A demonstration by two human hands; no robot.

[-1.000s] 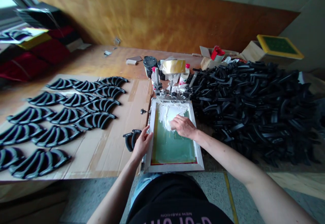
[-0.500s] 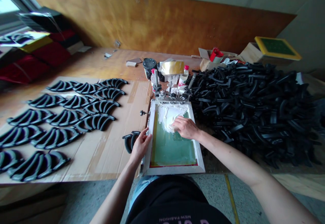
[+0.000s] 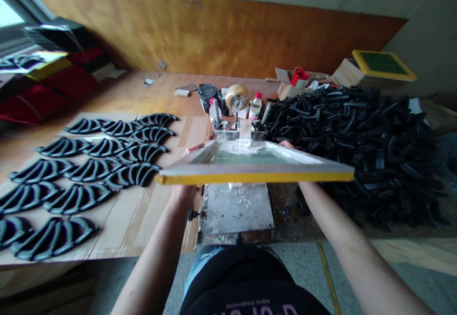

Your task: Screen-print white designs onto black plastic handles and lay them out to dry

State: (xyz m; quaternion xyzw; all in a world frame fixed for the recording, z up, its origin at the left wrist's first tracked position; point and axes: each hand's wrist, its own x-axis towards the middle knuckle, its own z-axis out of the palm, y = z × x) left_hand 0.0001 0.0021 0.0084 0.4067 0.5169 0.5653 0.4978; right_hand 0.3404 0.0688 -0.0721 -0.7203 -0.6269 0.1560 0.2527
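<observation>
A silk-screen printing frame (image 3: 255,177) is tilted up from its hinge clamp (image 3: 241,133), its near edge raised toward me and faced with yellow. White paste (image 3: 252,148) lies at the far end of its green mesh (image 3: 246,157). At the frame's left side is my left hand (image 3: 191,150), closed on it, with most of the fingers hidden. My right hand (image 3: 286,144) grips the opposite side, also largely covered by the frame. A flat pale scraper (image 3: 245,131) stands at the hinge end. Below lies a metal base plate (image 3: 239,210).
Curved black plastic handles (image 3: 76,186) are laid in rows on cardboard (image 3: 143,219) at left. A big heap of black handles (image 3: 353,153) covers the right. Behind the clamp stand a tape roll (image 3: 237,97), a bottle (image 3: 255,106) and a dark tub (image 3: 207,96).
The frame has swung up from lying flat, uncovering the base plate. My right hand has gone from the paste to the frame's right side; my left hand has moved up along the left side.
</observation>
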